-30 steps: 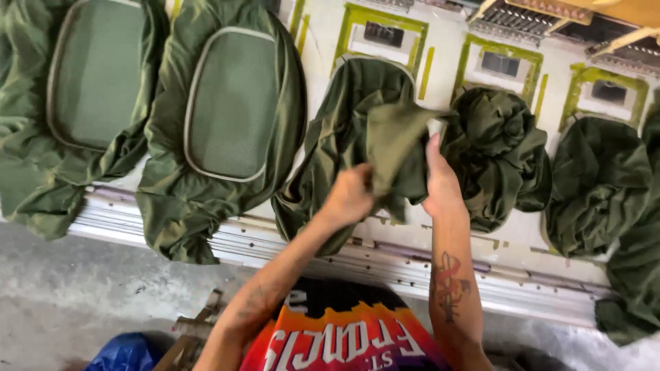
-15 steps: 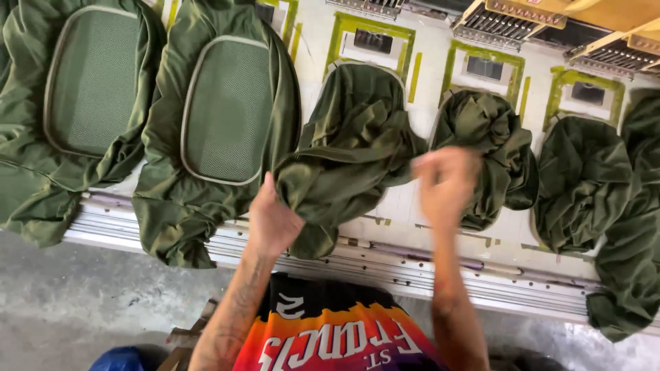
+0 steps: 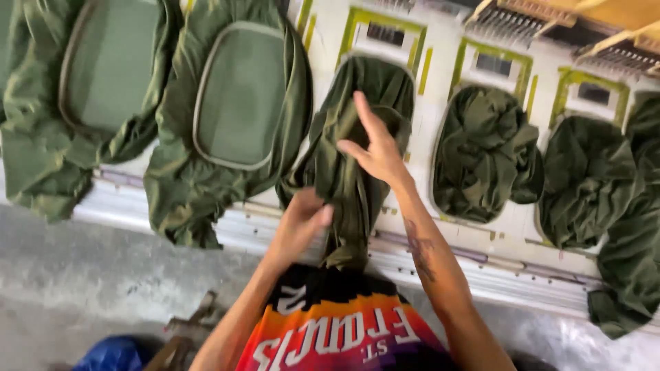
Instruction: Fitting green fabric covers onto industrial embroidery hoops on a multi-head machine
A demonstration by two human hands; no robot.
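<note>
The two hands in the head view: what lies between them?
In the head view, a bunched olive-green garment runs between the left hand, gripping it low, and the right hand, spread on it higher up.

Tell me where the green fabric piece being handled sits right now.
In the head view, the green fabric piece lies centre on the white table, under the right hand, between a stretched cover and a bunched piece.

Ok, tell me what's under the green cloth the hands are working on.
Under the green cloth lies the white table with yellow-green frames. Whatever sits directly beneath is covered.
</note>
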